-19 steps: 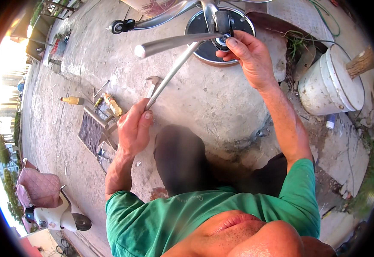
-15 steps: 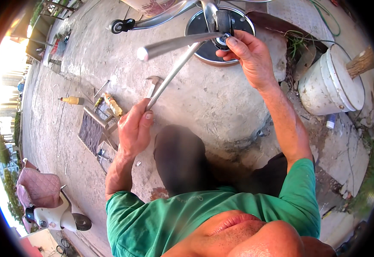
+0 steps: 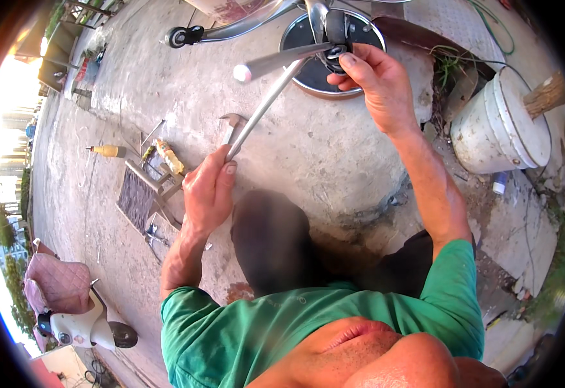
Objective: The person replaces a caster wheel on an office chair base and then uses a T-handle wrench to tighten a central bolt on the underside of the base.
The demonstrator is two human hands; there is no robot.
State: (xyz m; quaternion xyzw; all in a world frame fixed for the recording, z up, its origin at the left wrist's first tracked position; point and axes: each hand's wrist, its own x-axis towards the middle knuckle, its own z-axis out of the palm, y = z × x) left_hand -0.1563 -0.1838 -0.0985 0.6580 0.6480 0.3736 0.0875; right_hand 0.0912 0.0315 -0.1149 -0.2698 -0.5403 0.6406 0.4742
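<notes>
- bar [image 3: 261, 108]: smooth, shiny metal
- frame [image 3: 243, 30]: glossy, silvery metal
- wheel [image 3: 336, 28]: dark, smooth plastic
- ground [image 3: 321, 149]: rough, matt concrete
- bucket [image 3: 483, 139]: scuffed white plastic
- stick [image 3: 546, 96]: rough wood
- shirt [image 3: 230, 333]: matt green cloth

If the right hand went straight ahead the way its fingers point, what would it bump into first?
The right hand would most likely meet the small black wheel straight away; they look in contact, though depth is hard to judge.
</notes>
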